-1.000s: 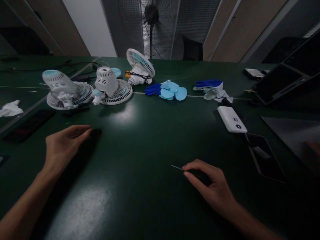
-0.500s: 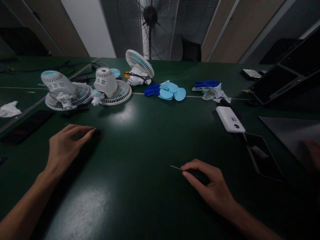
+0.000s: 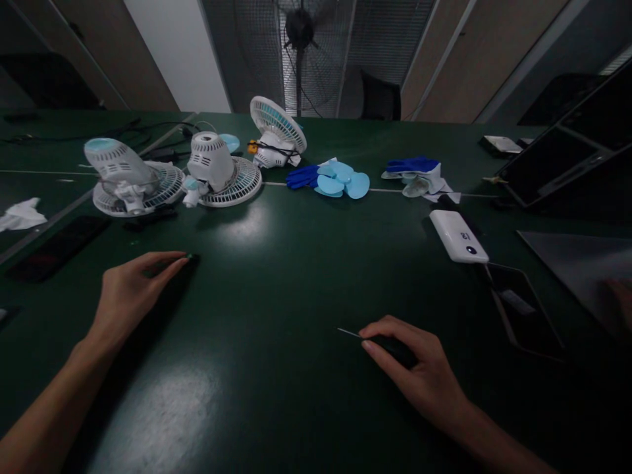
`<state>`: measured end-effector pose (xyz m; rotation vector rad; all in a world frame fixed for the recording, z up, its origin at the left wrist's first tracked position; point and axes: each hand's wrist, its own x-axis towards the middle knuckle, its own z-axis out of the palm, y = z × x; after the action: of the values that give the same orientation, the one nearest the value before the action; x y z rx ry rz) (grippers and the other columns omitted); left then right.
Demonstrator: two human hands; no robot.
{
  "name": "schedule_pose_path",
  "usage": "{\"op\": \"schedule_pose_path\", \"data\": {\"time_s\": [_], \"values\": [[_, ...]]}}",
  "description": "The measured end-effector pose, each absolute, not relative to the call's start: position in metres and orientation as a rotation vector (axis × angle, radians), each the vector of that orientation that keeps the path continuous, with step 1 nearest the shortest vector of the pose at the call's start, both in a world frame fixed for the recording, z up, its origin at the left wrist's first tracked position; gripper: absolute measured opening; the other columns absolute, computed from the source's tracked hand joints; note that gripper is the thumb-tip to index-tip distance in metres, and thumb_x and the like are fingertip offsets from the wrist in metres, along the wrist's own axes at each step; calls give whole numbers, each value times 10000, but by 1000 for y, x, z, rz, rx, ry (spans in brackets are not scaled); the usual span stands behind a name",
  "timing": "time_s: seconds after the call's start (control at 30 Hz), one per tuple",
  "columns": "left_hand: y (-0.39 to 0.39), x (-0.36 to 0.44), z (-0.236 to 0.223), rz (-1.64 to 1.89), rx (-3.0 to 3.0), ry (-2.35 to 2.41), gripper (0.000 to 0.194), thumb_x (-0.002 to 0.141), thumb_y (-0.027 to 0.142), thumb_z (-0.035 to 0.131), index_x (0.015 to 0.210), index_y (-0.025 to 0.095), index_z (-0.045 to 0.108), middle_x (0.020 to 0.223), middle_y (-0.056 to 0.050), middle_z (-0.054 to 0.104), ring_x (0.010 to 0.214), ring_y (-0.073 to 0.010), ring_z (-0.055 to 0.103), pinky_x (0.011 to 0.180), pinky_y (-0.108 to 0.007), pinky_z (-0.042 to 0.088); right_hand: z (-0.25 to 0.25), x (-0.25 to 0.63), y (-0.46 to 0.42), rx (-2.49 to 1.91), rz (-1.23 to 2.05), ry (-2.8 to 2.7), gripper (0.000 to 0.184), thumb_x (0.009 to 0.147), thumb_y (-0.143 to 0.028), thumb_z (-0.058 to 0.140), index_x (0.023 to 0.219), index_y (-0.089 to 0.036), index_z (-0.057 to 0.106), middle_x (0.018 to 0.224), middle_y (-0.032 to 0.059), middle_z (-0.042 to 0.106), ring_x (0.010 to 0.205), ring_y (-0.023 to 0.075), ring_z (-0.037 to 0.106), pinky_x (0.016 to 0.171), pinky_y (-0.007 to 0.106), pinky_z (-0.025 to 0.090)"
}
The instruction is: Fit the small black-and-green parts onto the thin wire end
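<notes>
My right hand (image 3: 419,362) is closed around the dark handle of a screwdriver (image 3: 395,350). Its thin metal shaft points left, just above the green tabletop. My left hand (image 3: 133,286) is low over the table on the left, thumb and forefinger pinched together. At those fingertips is a small dark-and-green piece (image 3: 192,257), too small to identify. Beyond the left hand are two white desk fans lying face down, one at the far left (image 3: 131,174) and one beside it (image 3: 212,164).
A third fan (image 3: 276,131) stands farther back. Light-blue fan blades (image 3: 342,180) lie by a blue glove (image 3: 302,176); more gloves (image 3: 415,172) are to their right. A white power bank (image 3: 458,237) touches a dark phone (image 3: 523,309). Another person's hand (image 3: 619,296) shows at the right edge.
My left hand has shifted slightly right, and a green bit now shows at its fingertips. My right hand holds the screwdriver in nearly the same spot.
</notes>
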<state>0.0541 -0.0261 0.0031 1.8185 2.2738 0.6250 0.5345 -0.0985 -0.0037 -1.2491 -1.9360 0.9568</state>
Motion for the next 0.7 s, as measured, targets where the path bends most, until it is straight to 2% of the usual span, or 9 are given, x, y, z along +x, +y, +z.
{"op": "schedule_pose_path", "data": {"time_s": [0.2, 0.43, 0.6, 0.7], "values": [[-26, 46, 3, 604, 1695, 2271, 514, 888, 592, 670, 1260, 243, 736, 1201, -8, 779, 1043, -245, 727, 977, -322, 518, -3, 535, -98, -1246, 958, -1945, 127, 994, -233, 670, 1091, -278, 738, 997, 9, 781, 905, 207, 757, 781, 323, 586], [-26, 42, 6, 532, 1738, 2306, 474, 925, 530, 633, 1280, 232, 731, 1248, -20, 767, 1107, -259, 715, 980, -325, 507, -4, 536, -99, -1251, 972, -1945, 125, 1000, -244, 670, 1103, -280, 733, 990, 4, 774, 890, 199, 754, 770, 318, 584], [-26, 31, 8, 485, 1710, 2411, 480, 922, 513, 614, 1267, 206, 748, 1236, -51, 776, 1038, -269, 734, 903, -317, 531, -4, 536, -99, -1254, 998, -1943, 132, 1001, -242, 664, 1105, -277, 737, 1010, 12, 775, 914, 204, 755, 778, 317, 593], [-28, 19, 15, 428, 1544, 2500, 486, 891, 531, 642, 1246, 220, 756, 1191, -21, 792, 982, -259, 731, 812, -288, 531, -3, 536, -99, -1255, 997, -1941, 134, 998, -236, 669, 1105, -281, 736, 1006, 5, 774, 914, 196, 754, 781, 312, 590]]}}
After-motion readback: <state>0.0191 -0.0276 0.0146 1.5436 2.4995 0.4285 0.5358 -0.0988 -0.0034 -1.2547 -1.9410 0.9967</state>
